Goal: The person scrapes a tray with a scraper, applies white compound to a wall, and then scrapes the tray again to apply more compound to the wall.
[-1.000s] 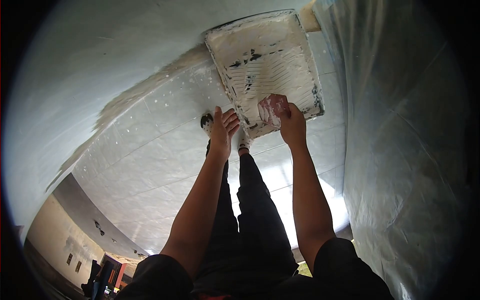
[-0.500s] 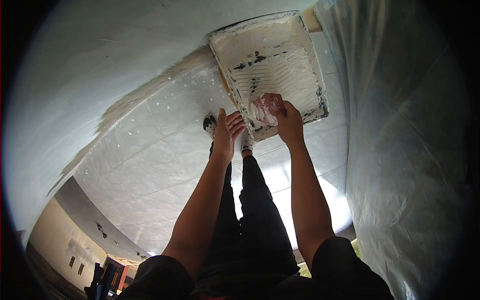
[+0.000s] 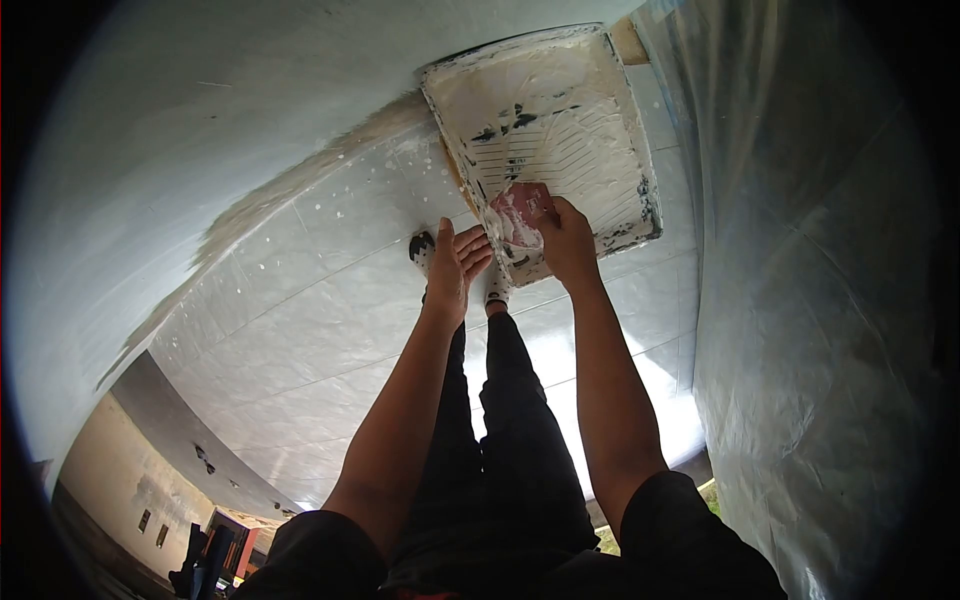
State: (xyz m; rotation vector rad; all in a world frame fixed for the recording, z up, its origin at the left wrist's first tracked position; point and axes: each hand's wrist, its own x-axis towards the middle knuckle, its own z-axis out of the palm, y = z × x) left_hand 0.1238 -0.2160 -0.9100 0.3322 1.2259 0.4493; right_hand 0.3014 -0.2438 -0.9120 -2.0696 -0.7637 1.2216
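Observation:
A wide tray (image 3: 628, 130) smeared with white paste and dark specks lies ahead of me, with slanted ridges across its middle. My right hand (image 3: 568, 240) is closed on a reddish scraper (image 3: 522, 210), whose face carries white paste. The scraper is over the tray's near left part, by the side rim. My left hand (image 3: 458, 262) is beside the tray's left edge, fingers spread and nothing in it. Whether its fingertips touch the rim I cannot tell.
A pale wall (image 3: 150, 180) curves along the left, with a rough grey lower edge. Translucent plastic sheeting (image 3: 800, 330) hangs on the right. The tiled floor (image 3: 300, 300) has white splatters. My feet in spotted socks (image 3: 497, 284) stand just below the tray.
My right hand has moved slightly left with the scraper, closer to the tray's left rim. My left hand has stayed almost where it was.

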